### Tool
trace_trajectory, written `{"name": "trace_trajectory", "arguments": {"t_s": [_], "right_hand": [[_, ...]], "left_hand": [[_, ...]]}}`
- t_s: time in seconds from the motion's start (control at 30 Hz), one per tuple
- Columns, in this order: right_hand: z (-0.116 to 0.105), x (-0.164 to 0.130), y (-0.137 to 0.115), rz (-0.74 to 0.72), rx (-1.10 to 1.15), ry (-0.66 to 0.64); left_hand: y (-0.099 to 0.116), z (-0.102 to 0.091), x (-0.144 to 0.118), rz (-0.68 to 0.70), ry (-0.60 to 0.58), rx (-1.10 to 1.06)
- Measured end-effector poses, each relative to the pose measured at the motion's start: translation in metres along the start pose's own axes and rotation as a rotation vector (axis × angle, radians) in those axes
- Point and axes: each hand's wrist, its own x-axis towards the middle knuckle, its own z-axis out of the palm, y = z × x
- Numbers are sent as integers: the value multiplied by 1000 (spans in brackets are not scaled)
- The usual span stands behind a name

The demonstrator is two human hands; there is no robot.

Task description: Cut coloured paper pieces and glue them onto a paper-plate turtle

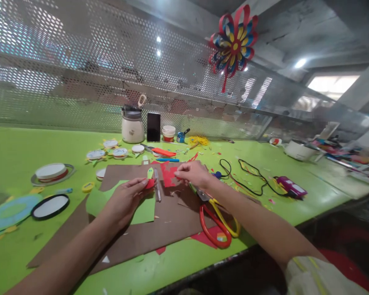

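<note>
Right now we have a small red paper piece up above the brown board, its edge caught between the thumb and fingers of our left hand, a closed, light pinch. Across from it, our right hand has its fingertips drawn together with red paper at them; whether that is the rim of the cut red sheet or a loose bit, we can't tell. That sheet lies on the board, its edges jagged. Between our hands rests a clear pen, and a small green cutout sits just beyond our left fingertips. Partly under our left hand, a green sheet spreads over the board.

On we go: scissors lie under our right forearm, red and yellow handles towards us. Beyond the board we've got an orange cutter and a blue pen; farther back stand a pale jug, a dark phone and a white-lidded tub. Up top, a looped paper flower shows before the perforated panel.
</note>
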Motion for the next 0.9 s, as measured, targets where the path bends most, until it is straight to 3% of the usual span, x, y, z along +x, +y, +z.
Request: {"name": "trace_trajectory", "arguments": {"t_s": [0.07,0.17,0.4,0.5,0.63,0.77,0.9], "right_hand": [[-17,5,6,37,-75,26],[-28,13,12,120,-187,-42],[1,27,11,162,-319,-247],[-4,29,10,83,-377,-243],[-35,30,5,-103,-487,-245],[-52,37,-6,-279,-598,-438],[-34,58,-23,-386,-731,-654]], "left_hand": [[0,0,0,3,31,-11],[-1,1,0,11,63,-16],[-1,3,-1,14,67,-11],[-2,2,0,26,59,-10],[-4,1,3,39,58,-23],[-5,1,4,41,61,-23],[-3,4,1,57,66,-18]]}}
